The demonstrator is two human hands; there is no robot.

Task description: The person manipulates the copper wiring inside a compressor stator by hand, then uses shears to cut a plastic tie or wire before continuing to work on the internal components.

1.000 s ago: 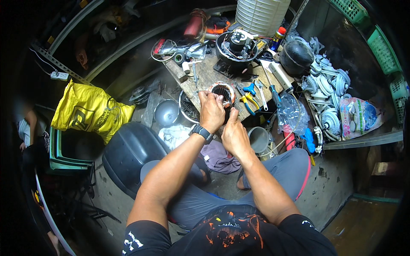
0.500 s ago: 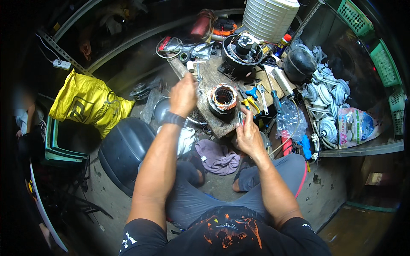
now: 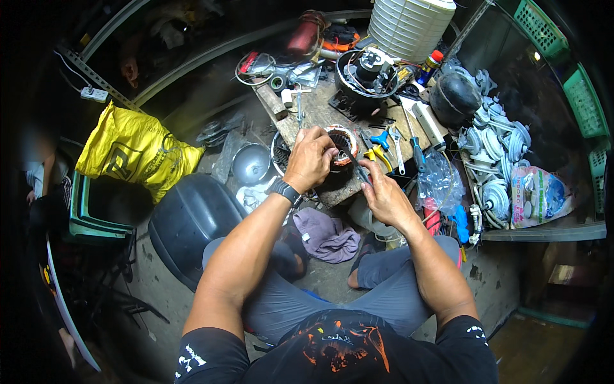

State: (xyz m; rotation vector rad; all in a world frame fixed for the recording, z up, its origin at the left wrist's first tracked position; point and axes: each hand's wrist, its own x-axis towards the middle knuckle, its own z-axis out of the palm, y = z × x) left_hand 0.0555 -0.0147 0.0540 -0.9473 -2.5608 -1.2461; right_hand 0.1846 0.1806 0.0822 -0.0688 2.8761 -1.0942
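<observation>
A motor stator (image 3: 351, 139), ring-shaped with orange-brown windings, stands upright at the near part of the worn wooden board (image 3: 323, 112). My left hand (image 3: 311, 159) is at its left rim with the fingers curled together; whatever they pinch, if anything, is hidden. In my right hand (image 3: 388, 197) is a slim dark tool, its kind unclear, slanting up and left across the stator's opening. Right of the stator lie a blue T-shaped tool (image 3: 382, 139), yellow-handled pliers (image 3: 381, 157), a metal wrench (image 3: 398, 151) and a blue-handled screwdriver (image 3: 417, 153).
Behind stands a black motor housing (image 3: 364, 80) beside a white ribbed bucket-like container (image 3: 409, 29). White pulley-like parts (image 3: 492, 141) are heaped at right. A black rounded shell (image 3: 195, 221), a yellow sack (image 3: 131, 153) and a purple cloth (image 3: 326, 235) lie around my legs.
My left hand has come down and right, from above the board's left edge to the stator. My right hand has shifted slightly right and lower, its tool now across the stator's opening.
</observation>
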